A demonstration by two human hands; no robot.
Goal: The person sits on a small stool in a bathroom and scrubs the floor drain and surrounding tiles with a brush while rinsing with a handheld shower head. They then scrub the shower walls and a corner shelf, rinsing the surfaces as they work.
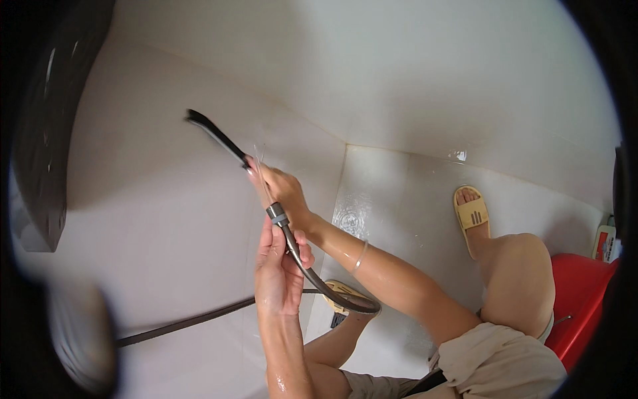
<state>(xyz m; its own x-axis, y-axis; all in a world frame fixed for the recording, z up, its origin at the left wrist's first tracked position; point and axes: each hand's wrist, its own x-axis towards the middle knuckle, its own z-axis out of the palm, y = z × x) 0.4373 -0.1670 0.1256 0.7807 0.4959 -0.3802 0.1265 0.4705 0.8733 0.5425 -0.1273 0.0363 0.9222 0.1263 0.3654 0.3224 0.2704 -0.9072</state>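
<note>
My left hand is wrapped around a dark flexible hose just below its end fitting, which has a grey ring. Thin streams of water come out of the hose end. Beyond the fitting, my right hand holds a slim black and silver object that points to the upper left; its far end is blurred, so I cannot tell exactly what it is. From my left hand the hose bends in a loop over one foot and runs off to the lower left.
Pale walls meet a wet tiled floor. My feet wear yellow slide sandals. At the right are a red plastic stool or seat and a red and white container. A dark glossy fixture hangs at the left.
</note>
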